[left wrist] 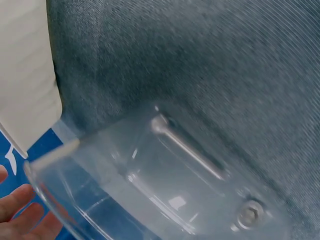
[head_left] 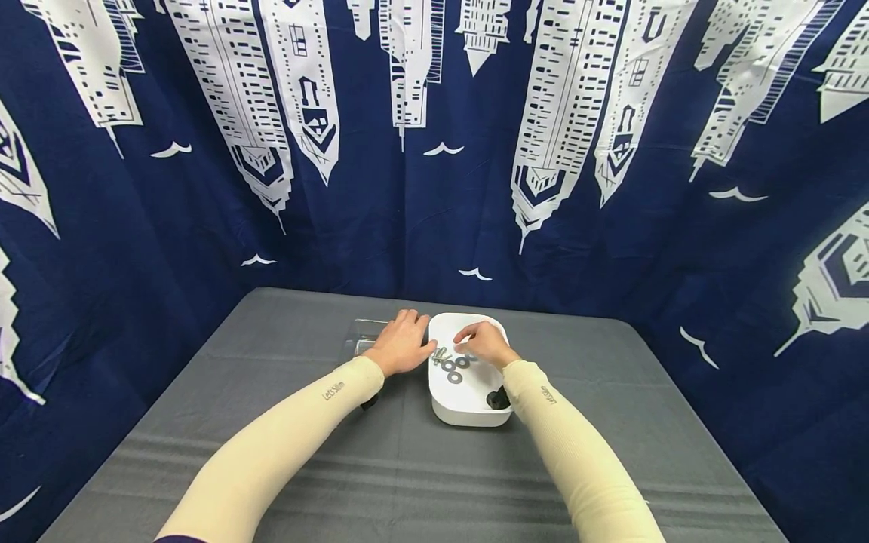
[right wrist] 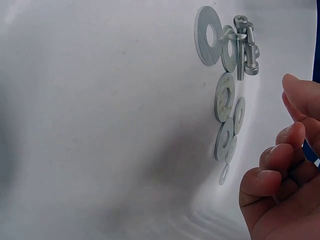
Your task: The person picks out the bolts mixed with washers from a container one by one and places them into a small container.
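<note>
My left hand (head_left: pixel 400 345) lies between a clear plastic container (head_left: pixel 366 329) and a white bin (head_left: pixel 468 417), its thumb near the bin's left rim. In the left wrist view its extended fingers (left wrist: pixel 30 220) are beside the clear container's (left wrist: pixel 175 185) edge; a small round metallic piece (left wrist: pixel 250 214) shows at that container's end. Over the white bin is my right hand (head_left: pixel 485 343), fingers loosely bent, with nothing visible between them. Close to its fingertips in the right wrist view lie several flat metal washers (right wrist: pixel 225 97) and a small cluster of bolts (right wrist: pixel 246 47).
Black pieces (head_left: pixel 498 398) sit in the near right corner of the bin, partly hidden by the right sleeve. A small dark object (head_left: pixel 370 402) shows beside the left sleeve. Grey cloth covers the table (head_left: pixel 400 483); a blue printed curtain (head_left: pixel 407 211) hangs behind it.
</note>
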Motion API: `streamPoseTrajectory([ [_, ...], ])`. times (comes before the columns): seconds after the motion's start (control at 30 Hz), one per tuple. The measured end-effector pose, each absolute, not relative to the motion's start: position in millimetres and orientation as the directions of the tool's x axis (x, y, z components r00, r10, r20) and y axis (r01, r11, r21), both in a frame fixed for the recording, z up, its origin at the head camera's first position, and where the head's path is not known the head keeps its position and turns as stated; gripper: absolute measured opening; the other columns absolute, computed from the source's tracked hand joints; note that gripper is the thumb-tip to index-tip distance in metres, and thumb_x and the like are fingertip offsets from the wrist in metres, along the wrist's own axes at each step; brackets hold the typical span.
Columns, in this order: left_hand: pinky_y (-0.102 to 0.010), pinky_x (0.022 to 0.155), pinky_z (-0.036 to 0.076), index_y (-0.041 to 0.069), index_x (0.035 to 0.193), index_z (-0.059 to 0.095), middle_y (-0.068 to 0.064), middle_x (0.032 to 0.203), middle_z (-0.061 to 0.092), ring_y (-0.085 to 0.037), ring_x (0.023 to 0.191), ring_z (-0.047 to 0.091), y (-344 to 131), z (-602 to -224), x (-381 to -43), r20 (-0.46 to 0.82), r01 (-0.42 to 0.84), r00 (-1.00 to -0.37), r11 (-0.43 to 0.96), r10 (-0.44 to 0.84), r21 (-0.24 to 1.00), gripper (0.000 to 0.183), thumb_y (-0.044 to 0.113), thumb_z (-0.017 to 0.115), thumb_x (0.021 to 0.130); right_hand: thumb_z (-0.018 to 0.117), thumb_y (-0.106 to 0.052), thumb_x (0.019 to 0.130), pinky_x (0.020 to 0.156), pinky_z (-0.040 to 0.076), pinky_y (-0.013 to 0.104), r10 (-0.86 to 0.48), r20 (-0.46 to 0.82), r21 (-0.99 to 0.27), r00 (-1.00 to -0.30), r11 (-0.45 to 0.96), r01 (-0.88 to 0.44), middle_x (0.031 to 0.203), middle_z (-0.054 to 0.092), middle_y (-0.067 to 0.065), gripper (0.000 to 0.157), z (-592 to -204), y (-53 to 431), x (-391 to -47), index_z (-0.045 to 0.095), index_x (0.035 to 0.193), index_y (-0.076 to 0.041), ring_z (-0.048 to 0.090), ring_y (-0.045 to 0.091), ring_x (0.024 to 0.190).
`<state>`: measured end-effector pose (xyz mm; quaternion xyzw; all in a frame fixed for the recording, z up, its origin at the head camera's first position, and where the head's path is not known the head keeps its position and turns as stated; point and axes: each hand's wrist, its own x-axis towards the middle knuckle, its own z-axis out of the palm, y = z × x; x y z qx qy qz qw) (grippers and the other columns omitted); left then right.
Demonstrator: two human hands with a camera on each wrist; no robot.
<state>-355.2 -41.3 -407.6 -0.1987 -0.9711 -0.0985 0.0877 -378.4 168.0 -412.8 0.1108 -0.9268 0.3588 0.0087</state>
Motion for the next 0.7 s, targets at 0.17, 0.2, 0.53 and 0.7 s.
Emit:
streamPoseTrajectory([
  [0.17, -0.049, 0.109, 0.043, 0.007, 0.148, 0.047, -0.016, 0.139, 0.053, -0.031, 0.135, 0.045, -36, -409, -355, 0.204, 0.417, -0.901, 0.893, 0.382, 0.17, 0.061, 0.045, 0.052, 0.1, 0.079, -0.01, 0.078, 0.061, 0.037, 0.025, -0.19, 0.084, -0.652, -0.978, 0.732, -0.198, 0.078, 0.065, 0.004, 0.016, -415, 167, -379, 0.08, 0.094, -0.006, 0.049, 0.015, 0.071],
  [0.2, -0.048, 0.109, 0.043, 0.006, 0.147, 0.048, -0.016, 0.138, 0.053, -0.031, 0.134, 0.045, -35, -409, -355, 0.204, 0.42, -0.9, 0.891, 0.385, 0.173, 0.061, 0.044, 0.052, 0.1, 0.079, -0.01, 0.079, 0.061, 0.037, 0.025, -0.188, 0.082, -0.649, -0.979, 0.735, -0.196, 0.078, 0.066, 0.004, 0.017, -416, 167, -379, 0.08, 0.095, -0.006, 0.049, 0.014, 0.071],
  [0.53, -0.048, 0.107, 0.046, 0.003, 0.145, 0.048, -0.018, 0.136, 0.053, -0.033, 0.132, 0.047, -27, -413, -356, 0.189, 0.415, -0.905, 0.89, 0.382, 0.188, 0.059, 0.042, 0.052, 0.101, 0.079, -0.008, 0.079, 0.061, 0.037, 0.024, -0.176, 0.085, -0.64, -0.981, 0.745, -0.189, 0.078, 0.067, 0.004, 0.017, -417, 167, -379, 0.079, 0.095, -0.005, 0.051, 0.015, 0.071],
  [0.7, -0.049, 0.105, 0.047, 0.002, 0.145, 0.046, -0.018, 0.135, 0.054, -0.033, 0.129, 0.049, -24, -415, -356, 0.17, 0.401, -0.913, 0.893, 0.371, 0.205, 0.06, 0.042, 0.054, 0.1, 0.079, -0.009, 0.078, 0.062, 0.037, 0.024, -0.165, 0.088, -0.639, -0.982, 0.747, -0.183, 0.08, 0.069, 0.005, 0.016, -419, 166, -379, 0.079, 0.094, -0.005, 0.051, 0.015, 0.071],
])
